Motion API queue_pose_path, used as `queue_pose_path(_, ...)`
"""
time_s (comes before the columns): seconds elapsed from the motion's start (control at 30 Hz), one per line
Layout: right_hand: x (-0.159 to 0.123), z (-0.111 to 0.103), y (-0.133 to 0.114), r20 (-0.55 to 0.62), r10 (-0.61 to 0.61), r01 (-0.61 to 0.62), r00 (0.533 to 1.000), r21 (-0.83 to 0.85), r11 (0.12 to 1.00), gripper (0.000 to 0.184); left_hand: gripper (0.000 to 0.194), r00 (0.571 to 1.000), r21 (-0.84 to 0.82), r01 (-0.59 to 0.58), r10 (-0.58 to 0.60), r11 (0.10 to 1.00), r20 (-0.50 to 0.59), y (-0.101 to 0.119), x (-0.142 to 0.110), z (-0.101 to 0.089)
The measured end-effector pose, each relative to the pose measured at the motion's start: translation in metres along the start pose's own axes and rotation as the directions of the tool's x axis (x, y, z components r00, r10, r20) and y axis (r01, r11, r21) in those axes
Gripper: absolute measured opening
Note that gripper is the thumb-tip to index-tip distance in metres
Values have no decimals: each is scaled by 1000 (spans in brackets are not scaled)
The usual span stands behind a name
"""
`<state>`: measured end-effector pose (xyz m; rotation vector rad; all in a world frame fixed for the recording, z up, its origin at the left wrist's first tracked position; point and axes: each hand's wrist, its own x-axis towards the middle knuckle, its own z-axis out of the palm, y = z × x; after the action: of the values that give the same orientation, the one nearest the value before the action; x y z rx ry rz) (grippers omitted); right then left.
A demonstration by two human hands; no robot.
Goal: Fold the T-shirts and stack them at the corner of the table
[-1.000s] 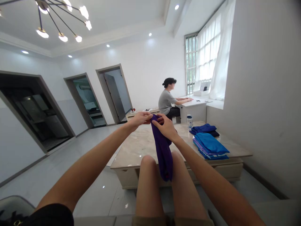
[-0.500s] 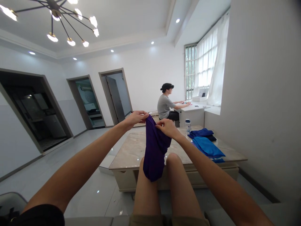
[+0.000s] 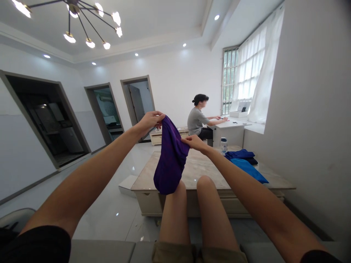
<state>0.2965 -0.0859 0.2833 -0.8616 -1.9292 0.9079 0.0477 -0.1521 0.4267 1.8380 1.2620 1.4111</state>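
Observation:
A dark purple piece of cloth (image 3: 172, 160) hangs in loose folds in front of me, above my knees. My left hand (image 3: 150, 122) pinches its upper corner, fingers closed. Lower down, my right hand (image 3: 195, 142) grips its right edge between thumb and fingers. The bottom of the cloth bulges rounded near my left knee. Whether it is a garment or a plain piece of fabric, I cannot tell. Beyond it is the low marble-topped table (image 3: 148, 171).
On the table's right side lie a bright blue folded cloth (image 3: 248, 170) and a dark blue cloth (image 3: 240, 155), with a bottle (image 3: 223, 145) beside them. Farther back, a person (image 3: 196, 118) sits at a white desk (image 3: 230, 128). A white box (image 3: 127, 186) rests on the floor.
My left hand has risen and moved left, drawing the purple cloth up and left with it. My right hand has shifted slightly left along the cloth's edge. The view has tilted a little.

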Motion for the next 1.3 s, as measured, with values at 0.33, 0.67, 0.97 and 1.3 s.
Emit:
queue_pose_path(0.33,43,55,9,153,-41,14,987,168,986,62,26,991,92,125,-120,988,-61,-28,-13,-41)
queue_pose_path(0.67,59,122,47,241,-38,-16,970,217,976,72,35,953,27,287,-283,957,-113,-86,-28,-75)
queue_pose_path(0.97,86,144,37,247,94,-177,965,340,924,65,20,903,-51,297,-298,954,-309,-125,-18,-92)
queue_pose_path(1.3,104,98,-9,-80,20,-61,997,-551,832,22,15,813,51,134,-80,990,-577,-113,-2,-100)
